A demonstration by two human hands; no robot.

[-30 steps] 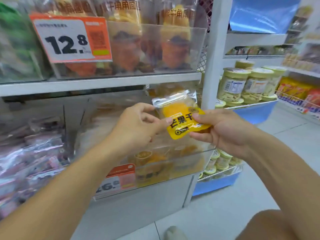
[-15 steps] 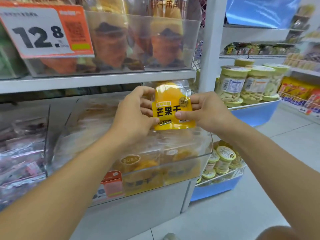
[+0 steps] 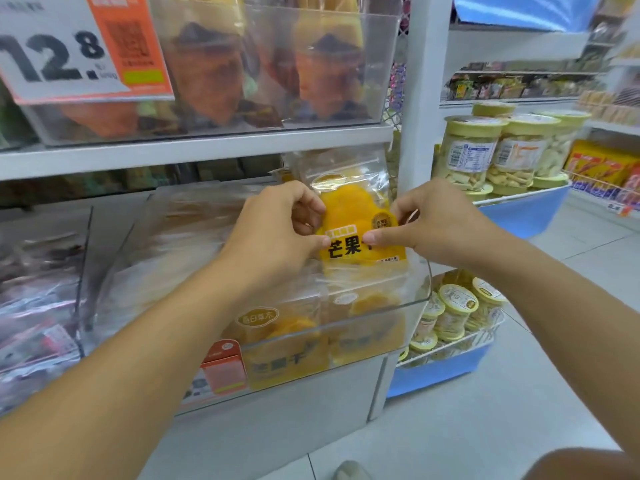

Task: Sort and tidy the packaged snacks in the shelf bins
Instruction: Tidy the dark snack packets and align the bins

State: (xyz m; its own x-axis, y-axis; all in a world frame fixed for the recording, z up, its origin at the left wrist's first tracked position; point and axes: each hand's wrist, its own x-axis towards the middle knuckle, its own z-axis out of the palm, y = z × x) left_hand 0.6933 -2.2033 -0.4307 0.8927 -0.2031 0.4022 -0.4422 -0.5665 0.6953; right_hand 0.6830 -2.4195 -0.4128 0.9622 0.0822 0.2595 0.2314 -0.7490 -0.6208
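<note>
Both hands are holding a mango pack upright over the clear bin.

The left hand (image 3: 277, 233) is pinching the pack (image 3: 360, 230) by its left edge, thumb in front and fingers curled behind; the right hand (image 3: 436, 226) is pinching the right edge the same way, its thumb covering the last printed character. The pack's lower edge is dipping behind the bin (image 3: 346, 327) wall, above blurred packs inside. Since half a second ago, the pack is sitting lower, nearer the bin.

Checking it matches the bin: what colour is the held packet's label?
Yellow with black characters, on the packet; head view.
</note>
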